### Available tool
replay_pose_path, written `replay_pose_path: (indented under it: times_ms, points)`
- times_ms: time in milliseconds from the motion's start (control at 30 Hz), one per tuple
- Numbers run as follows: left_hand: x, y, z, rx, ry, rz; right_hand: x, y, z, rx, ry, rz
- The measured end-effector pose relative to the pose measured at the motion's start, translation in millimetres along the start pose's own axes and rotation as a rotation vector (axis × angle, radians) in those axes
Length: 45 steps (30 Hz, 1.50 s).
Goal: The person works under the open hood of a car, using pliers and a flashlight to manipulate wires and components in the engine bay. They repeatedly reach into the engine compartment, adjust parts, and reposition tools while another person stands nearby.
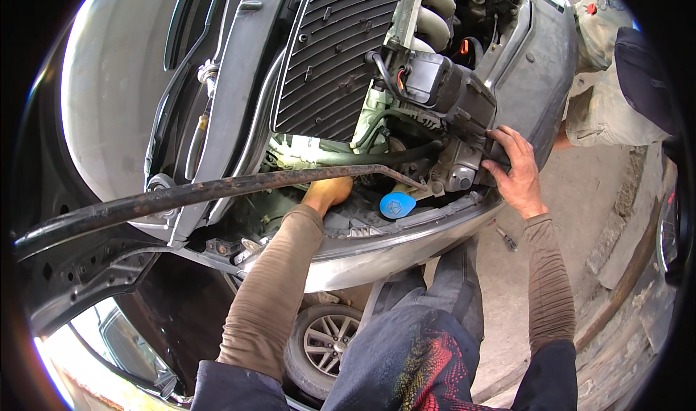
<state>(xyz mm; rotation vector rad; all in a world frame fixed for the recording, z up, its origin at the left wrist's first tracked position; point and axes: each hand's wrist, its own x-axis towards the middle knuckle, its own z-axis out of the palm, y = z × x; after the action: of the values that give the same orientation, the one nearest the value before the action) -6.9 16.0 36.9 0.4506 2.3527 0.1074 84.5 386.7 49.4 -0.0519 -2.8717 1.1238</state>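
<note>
My left hand (326, 192) reaches into the engine bay below a long rusty metal bar (254, 183); its fingertips are hidden among the parts. A blue filler cap (396, 205) sits to its right. My right hand (513, 172) grips a dark part (491, 154) at the bay's right edge, fingers curled over it and thumb to the side, beside a metal housing (460, 170). Above are a black electrical unit (442, 88) with hoses and wires, a ribbed black panel (333, 56) and pale curved pipes (433, 12).
The car's front bumper edge (377, 262) crosses below my arms. A raised dark panel (65, 280) is at left. A wheel (325, 346) lies low behind my legs. Another person's legs (602, 106) are at upper right. A small tool (505, 238) lies on the concrete floor (551, 259).
</note>
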Motion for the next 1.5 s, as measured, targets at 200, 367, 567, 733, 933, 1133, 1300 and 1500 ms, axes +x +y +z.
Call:
replay_pose_path:
  times_ms: [200, 367, 567, 733, 933, 1133, 1300, 1500]
  points:
    - [-27.1, 12.7, -33.9, -0.186, -0.075, -0.14, -6.0, 8.4, 5.8, 0.192, 0.073, 0.079]
    - [-65.9, 28.7, -55.4, -0.34, 0.053, -0.183, -8.8, 6.3, -0.2, -0.052, 0.071, -0.016]
    - [-134.0, 44.7, -80.0, -0.85, 0.176, -0.129, -48.6, -98.3, -31.1, 0.349, -0.086, 0.184]
    - [-198.5, 86.6, -76.5, -1.592, 0.041, 0.194, -61.6, -230.9, 7.6, 0.625, -0.222, 0.076]
    - [-219.9, 30.1, -143.8, -1.149, 0.561, -0.216, -39.9, -284.7, 41.9, 0.527, -0.243, -0.284]
    - [-186.7, -35.4, -214.0, 0.075, 0.954, -0.14, -25.4, -231.6, 57.6, 0.373, -0.247, -0.086]
    - [-147.6, -64.0, -216.8, 0.056, 0.917, -0.12, 9.2, -191.2, 71.7, 0.153, -0.339, -0.142]
    - [-129.9, -82.7, -208.7, 0.048, 0.811, -0.186, 46.8, -195.6, 94.0, -0.027, -0.815, -0.049]
